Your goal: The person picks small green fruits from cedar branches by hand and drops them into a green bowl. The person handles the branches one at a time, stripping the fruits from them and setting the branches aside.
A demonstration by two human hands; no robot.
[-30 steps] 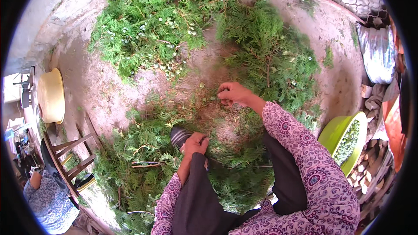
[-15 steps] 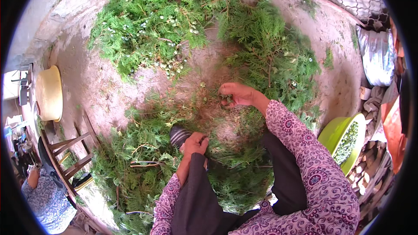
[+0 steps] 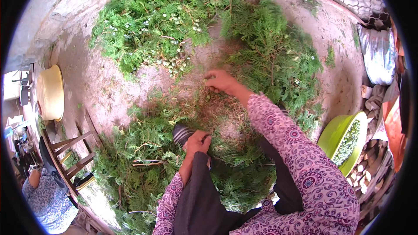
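My right hand (image 3: 220,82) reaches over the bare ground in the middle, its thumb and fingers pinched on a small pale-green cone (image 3: 205,81) at the fingertips. Closed and curled, my left hand (image 3: 197,142) rests by my knee, beside a dark striped shoe (image 3: 181,134). Whatever it may hold is hidden. Cut evergreen branches (image 3: 135,161) lie around my legs. Another heap of branches (image 3: 150,26), dotted with pale cones, lies at the far left, and more branches (image 3: 274,48) are at the far right.
A lime-green basin (image 3: 344,141) with small green cones stands at the right, next to chopped firewood (image 3: 368,165). On the left are a yellow tub (image 3: 50,93), a wooden frame (image 3: 72,148) and another person in a patterned blue top (image 3: 48,200). A pale sack (image 3: 378,56) stands far right.
My right hand has moved left and slightly away from me, to where a green cone lay on the ground. My left hand stays almost in place.
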